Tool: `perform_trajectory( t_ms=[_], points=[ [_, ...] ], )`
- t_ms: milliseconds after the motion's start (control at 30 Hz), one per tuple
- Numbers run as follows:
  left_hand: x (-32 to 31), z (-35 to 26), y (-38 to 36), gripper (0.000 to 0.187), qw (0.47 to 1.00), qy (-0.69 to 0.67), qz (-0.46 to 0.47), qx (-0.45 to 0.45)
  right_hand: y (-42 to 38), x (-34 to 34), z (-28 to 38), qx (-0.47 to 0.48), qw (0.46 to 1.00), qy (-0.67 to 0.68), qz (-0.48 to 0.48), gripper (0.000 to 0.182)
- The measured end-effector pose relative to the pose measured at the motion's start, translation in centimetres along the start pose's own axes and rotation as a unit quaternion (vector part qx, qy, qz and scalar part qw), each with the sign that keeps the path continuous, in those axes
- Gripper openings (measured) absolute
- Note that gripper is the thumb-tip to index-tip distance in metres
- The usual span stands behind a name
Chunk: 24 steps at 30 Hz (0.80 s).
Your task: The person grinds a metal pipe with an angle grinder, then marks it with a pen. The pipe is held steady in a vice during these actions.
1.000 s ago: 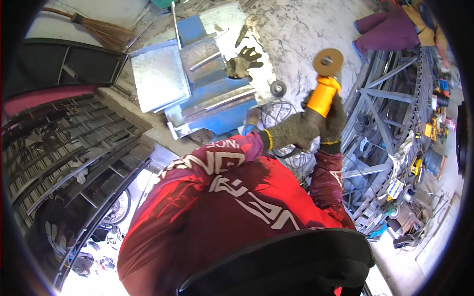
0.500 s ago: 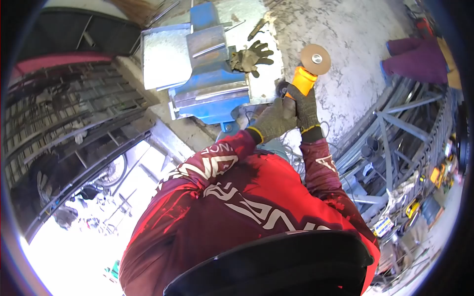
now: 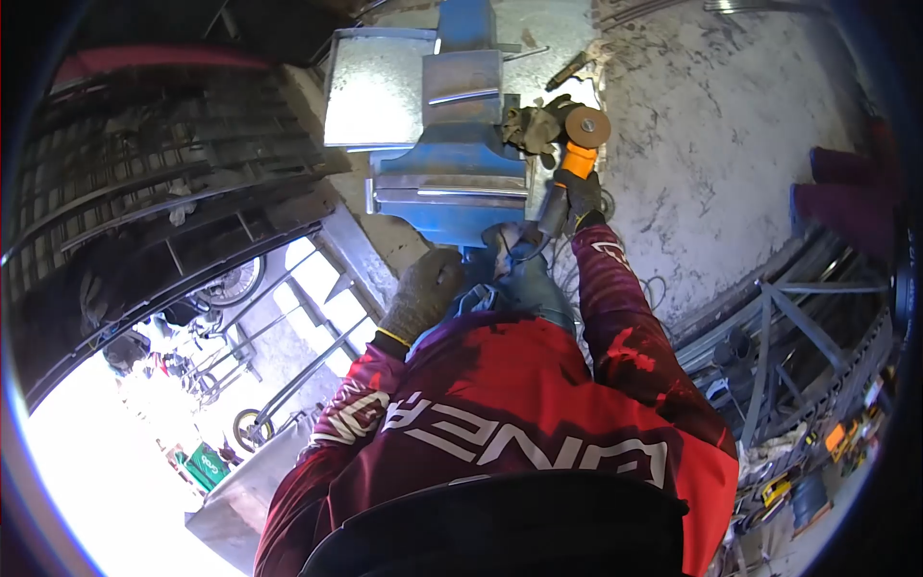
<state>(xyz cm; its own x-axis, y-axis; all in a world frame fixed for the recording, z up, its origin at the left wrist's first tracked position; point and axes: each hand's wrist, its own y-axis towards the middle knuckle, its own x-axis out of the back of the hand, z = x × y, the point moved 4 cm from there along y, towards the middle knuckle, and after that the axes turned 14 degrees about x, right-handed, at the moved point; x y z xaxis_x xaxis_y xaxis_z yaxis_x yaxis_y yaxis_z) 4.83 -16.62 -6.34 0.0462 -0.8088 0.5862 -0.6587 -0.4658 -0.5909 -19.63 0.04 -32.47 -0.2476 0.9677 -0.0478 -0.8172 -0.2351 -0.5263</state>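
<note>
Your right hand (image 3: 581, 195), in a coarse dark knit glove, is wrapped tight around the orange grinder (image 3: 578, 161), up by the spare glove (image 3: 532, 128) beside the vise. Its flat, round, brown disc (image 3: 587, 126) points away from you, matte and grainy, with a small hub at the centre. Over to your left hand (image 3: 430, 291): rough grey knit, yellow-edged cuff, low by your jeans (image 3: 543, 288), well apart from the grinder; whether those fingers close on anything, you can't tell from here. Ahead sits the blocky blue vise (image 3: 447, 162), painted metal with straight silvery edges, and next to it a shallow rectangular metal tray (image 3: 380, 88), bright and smooth.
</note>
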Motion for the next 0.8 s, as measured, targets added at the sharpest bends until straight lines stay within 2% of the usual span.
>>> perform_trajectory(
  t_ms=[67,133,167,267,333,367,433,467,533,567,633,700,733,800],
  points=[
    [0.0,0.9,-1.0,0.025,1.000,0.008,-0.013,0.004,0.2,-0.4,-0.9,-0.026,1.000,0.007,-0.001,0.059],
    [-0.7,0.8,-1.6,0.026,0.998,0.031,-0.018,-0.058,0.5,-0.4,-1.4,-0.047,0.998,-0.030,0.005,0.059],
    [-0.9,1.2,-1.7,0.027,1.000,0.019,0.000,-0.016,0.9,-0.2,-2.1,-0.050,0.997,-0.062,0.017,0.060],
    [-1.1,2.0,-1.4,0.026,1.000,0.025,0.001,0.011,3.2,0.6,-5.2,-0.048,0.990,-0.124,0.036,0.060],
    [-0.3,0.7,-1.1,0.027,0.999,0.044,0.003,-0.018,2.9,0.0,-5.2,-0.062,0.998,0.007,0.024,0.058],
    [0.0,0.1,-0.9,0.027,0.997,0.066,0.007,-0.049,2.8,-0.3,-5.1,-0.062,0.998,0.005,0.024,0.058],
    [-0.2,0.6,-0.4,0.028,0.998,0.044,0.002,-0.036,3.5,0.1,-5.1,0.057,0.995,-0.060,0.053,0.054],
    [-0.3,1.0,-0.2,0.029,0.999,0.025,-0.005,-0.021,3.6,0.3,-5.4,0.042,0.992,-0.113,0.040,0.050],
    [-0.5,1.7,0.1,0.030,1.000,0.006,-0.001,0.009,1.8,-0.8,-3.1,0.028,0.997,-0.060,0.031,0.041],
    [-0.5,1.6,0.1,0.030,1.000,0.024,-0.001,-0.013,1.2,-1.1,-2.6,0.023,0.997,-0.063,0.030,0.041],
    [-0.3,1.1,-0.1,0.030,0.999,0.041,0.002,-0.034,1.3,-1.2,-1.9,0.065,0.987,-0.150,0.013,0.041],
    [0.0,1.2,-0.2,0.027,0.997,-0.020,0.022,0.065,1.9,-1.0,-2.2,0.057,0.986,-0.155,0.022,0.046],
    [0.0,1.4,-0.2,0.027,0.997,-0.021,0.025,0.066,2.0,-1.0,-2.2,0.055,0.985,-0.157,0.035,0.052],
    [0.2,1.2,0.1,0.027,1.000,0.007,0.002,0.010,1.7,-1.0,-2.0,0.065,0.984,-0.164,0.022,0.054]
  ],
)
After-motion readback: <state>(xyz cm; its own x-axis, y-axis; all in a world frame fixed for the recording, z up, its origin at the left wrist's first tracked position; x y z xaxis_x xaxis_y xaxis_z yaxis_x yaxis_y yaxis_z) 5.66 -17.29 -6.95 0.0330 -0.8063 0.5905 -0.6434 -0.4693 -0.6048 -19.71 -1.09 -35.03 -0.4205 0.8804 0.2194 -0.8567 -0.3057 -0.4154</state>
